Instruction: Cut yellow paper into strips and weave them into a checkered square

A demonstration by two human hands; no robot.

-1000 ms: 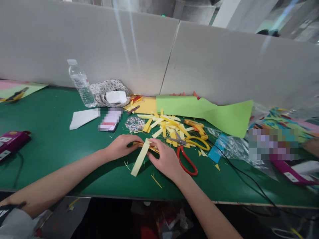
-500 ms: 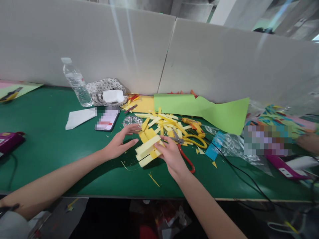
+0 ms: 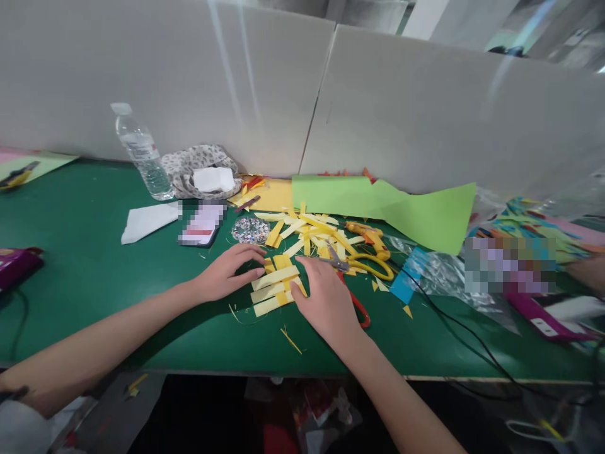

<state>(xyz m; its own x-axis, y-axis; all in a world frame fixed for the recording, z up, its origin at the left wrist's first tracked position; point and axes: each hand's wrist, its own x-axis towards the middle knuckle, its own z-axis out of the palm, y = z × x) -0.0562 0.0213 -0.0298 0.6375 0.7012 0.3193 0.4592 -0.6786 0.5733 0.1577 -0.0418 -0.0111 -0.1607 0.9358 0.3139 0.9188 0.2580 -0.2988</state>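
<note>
A small woven piece of pale and deeper yellow paper strips lies on the green table before me. At its upper left edge is my left hand, fingers stretched and thumb apart, the fingertips close to or touching the strips. My right hand rests palm down over the right edge of the piece, its fingers extended forward and the thumb against the strips. Just beyond sits a heap of loose yellow paper strips. Scissors with yellow and red handles lie beside my right hand, their red handle partly hidden by it.
Behind the heap are a green paper sheet and a yellow glue gun. Leftward stand a phone, a water bottle and a patterned cloth. Plastic wrap, a black cable and another person's hand are to the right.
The woven piece was tilted up in my right hand and now lies flat on the table. My right hand has turned palm down over its edge; my left hand has come closer to it.
</note>
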